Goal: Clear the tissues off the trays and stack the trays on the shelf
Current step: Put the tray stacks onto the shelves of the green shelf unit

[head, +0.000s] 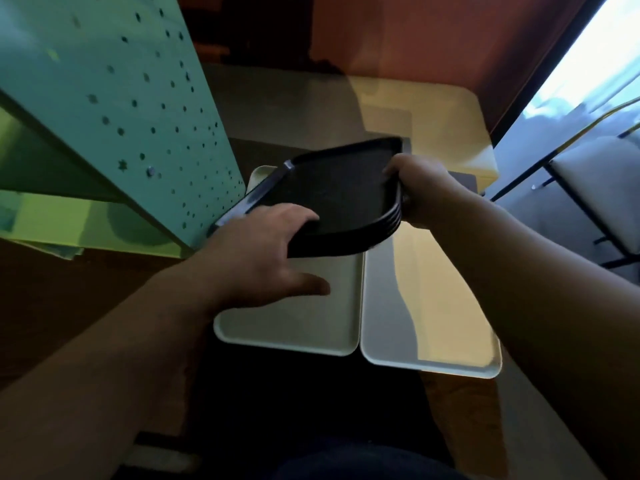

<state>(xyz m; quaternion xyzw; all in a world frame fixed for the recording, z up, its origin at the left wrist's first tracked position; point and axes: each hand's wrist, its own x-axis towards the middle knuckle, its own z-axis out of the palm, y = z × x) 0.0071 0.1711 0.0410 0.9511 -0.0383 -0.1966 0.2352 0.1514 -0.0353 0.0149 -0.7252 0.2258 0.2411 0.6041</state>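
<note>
A pile of black trays (332, 199) is held up in the air by both hands. The pile looks like four or five trays, as told from the edges seen at its right corner. The right hand (420, 188) is curled around the right edge of the pile, with the thumb on top. The left hand (263, 251) is at the near left side; its fingers are laid on the top tray, and the thumb is stuck out below, free of the pile. Whether the pile is gripped from below by that hand cannot be told.

No tissues are seen on any tray, so the clearing part looks done. The black trays are already put together in one pile. They are not yet set on the green shelf (114, 109), which is just beside the pile on the left. Two pale trays are left lying flat on the table (446, 109), side by side and touching. The left pale tray (294, 327) is partly under the black pile. The right pale tray (433, 323) is partly in sunlight. These two are likely to be stacked next.

The black pile is tilted, with its left side lifted higher. Its long side is pointed from the near left to the far right, away from the body.
</note>
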